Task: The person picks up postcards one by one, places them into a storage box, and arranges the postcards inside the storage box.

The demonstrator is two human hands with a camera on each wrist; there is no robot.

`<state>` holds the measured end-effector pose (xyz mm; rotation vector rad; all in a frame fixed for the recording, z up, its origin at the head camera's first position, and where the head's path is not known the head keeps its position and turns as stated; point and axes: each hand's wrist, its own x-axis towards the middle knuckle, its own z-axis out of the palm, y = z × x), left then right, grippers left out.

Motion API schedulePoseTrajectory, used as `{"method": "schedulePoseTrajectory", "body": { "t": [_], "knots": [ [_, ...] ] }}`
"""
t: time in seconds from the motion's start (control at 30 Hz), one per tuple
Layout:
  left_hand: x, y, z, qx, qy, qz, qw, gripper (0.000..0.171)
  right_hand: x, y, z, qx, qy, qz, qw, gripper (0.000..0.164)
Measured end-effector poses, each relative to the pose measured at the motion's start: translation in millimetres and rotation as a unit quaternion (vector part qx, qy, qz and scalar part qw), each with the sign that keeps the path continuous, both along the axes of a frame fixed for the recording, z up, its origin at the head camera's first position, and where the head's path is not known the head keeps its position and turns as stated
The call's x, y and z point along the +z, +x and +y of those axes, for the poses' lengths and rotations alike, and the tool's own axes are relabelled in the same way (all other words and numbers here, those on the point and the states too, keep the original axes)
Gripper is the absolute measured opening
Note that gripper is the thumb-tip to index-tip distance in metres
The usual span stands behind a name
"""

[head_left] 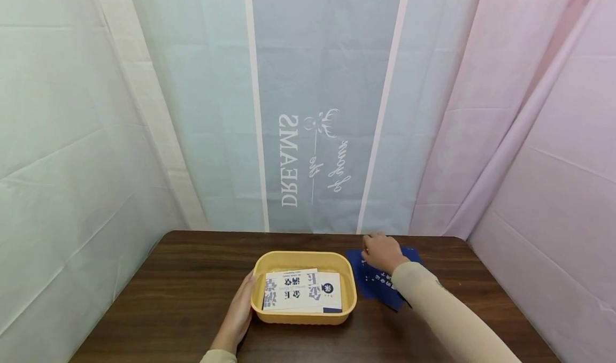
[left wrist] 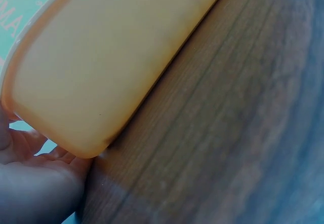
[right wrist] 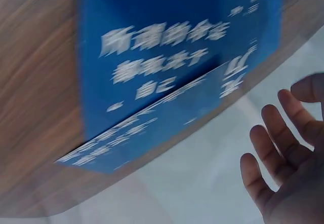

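A yellow plastic basket (head_left: 304, 318) stands on the table. In it lie white printed cards (head_left: 292, 293) with dark Chinese characters, some overlapping. My left hand (head_left: 239, 310) rests against the basket's left outer wall; the left wrist view shows its fingers (left wrist: 61, 155) at the wall's end, partly hidden. Dark blue cards (head_left: 372, 280) with white characters lie overlapping to the right of the basket. Over their far part is my right hand (head_left: 383, 252). In the right wrist view its fingers (right wrist: 276, 138) are loosely bent, apart from the blue cards (right wrist: 167, 57), and hold nothing.
The dark brown wooden table (head_left: 183, 299) has rounded far corners. Behind it hangs a pale blue-grey curtain (head_left: 327, 58) with white lettering, and white cloth (head_left: 62, 165) closes off both sides.
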<state>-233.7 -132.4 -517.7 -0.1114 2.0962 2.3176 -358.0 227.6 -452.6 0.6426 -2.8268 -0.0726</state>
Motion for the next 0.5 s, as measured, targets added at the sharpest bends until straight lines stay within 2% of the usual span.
{"method": "schedulePoseTrajectory", "body": {
  "t": [0.07, 0.3, 0.5],
  "knots": [
    [-0.2, 0.2, 0.1, 0.002, 0.0, 0.0, 1.0, 0.067, -3.3, -1.6, 10.1, 0.001, 0.007, 0.002, 1.0, 0.016],
    [-1.0, 0.2, 0.2, -0.002, 0.002, 0.006, 1.0, 0.065, -20.8, -10.0, 41.1, -0.044, 0.011, -0.029, 0.999, 0.031],
    [-2.1, -0.5, 0.5, -0.003, 0.0, 0.01, 0.9999, 0.066, -31.9, -10.7, 59.7, -0.063, -0.009, -0.036, 0.997, 0.038]
  ]
}}
